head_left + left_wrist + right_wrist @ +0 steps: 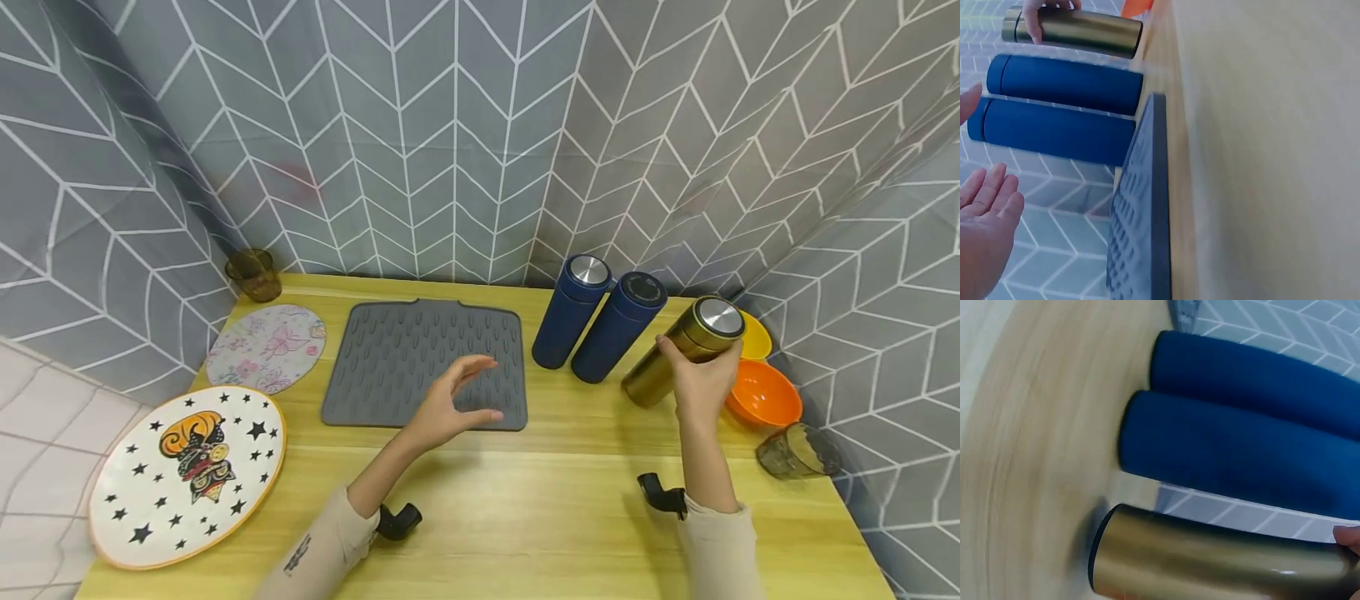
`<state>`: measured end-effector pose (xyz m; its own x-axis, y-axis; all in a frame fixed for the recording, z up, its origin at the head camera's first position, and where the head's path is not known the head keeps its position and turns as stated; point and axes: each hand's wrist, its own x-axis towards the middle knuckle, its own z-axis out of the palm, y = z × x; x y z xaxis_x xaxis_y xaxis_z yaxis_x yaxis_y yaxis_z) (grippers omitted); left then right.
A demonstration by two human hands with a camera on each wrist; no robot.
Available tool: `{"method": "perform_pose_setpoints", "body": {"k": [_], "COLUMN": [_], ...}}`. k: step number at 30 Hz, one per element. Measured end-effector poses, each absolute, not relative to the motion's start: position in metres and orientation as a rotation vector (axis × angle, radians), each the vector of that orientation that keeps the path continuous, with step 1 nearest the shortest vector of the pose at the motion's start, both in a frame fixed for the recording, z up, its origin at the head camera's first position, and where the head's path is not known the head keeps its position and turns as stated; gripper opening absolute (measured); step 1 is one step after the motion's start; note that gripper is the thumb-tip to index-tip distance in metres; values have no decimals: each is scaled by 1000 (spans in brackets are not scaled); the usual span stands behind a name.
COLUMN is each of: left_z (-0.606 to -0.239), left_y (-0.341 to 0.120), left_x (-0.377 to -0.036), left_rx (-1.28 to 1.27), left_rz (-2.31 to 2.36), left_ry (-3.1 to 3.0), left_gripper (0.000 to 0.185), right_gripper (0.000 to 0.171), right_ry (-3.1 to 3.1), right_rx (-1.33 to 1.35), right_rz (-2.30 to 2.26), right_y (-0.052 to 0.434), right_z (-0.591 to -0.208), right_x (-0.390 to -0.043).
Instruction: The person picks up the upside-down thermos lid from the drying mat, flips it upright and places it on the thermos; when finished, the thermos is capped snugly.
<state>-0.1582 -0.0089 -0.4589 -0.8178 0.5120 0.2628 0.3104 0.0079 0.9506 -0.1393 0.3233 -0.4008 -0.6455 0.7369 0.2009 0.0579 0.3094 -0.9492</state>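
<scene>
My right hand grips a gold thermos flask near its top, just below the silver lid; whether its base touches the table I cannot tell. Two dark blue thermos flasks stand upright side by side to its left, one with a silver lid top and the other with a dark one. Over the front part of a grey drying mat hangs my left hand, thumb and fingers apart, holding nothing. In the left wrist view those fingers point toward the blue flasks.
At the right edge are an orange bowl, a yellow bowl and a tilted clear cup. To the left lie a star-patterned plate, a round floral mat and a brown cup. A patterned curtain hangs behind.
</scene>
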Motion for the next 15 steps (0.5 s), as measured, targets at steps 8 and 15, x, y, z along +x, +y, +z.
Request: {"method": "perform_pose_setpoints", "body": {"k": [8,15], "left_z": [-463,-454], "left_y": [-28,-38], "left_x": [-166,-182], "left_rx": [855,831], "left_rz": [1939,1892], "left_ry": [2125,2205], "left_gripper": [70,70], "right_gripper": [85,99], "right_ry": [-2008,-2089], "right_rx": [-811,-716], "right_rz": [1352,1378], "right_y": [334,335], "right_z": [-413,-407], "right_x": [-148,-140]}}
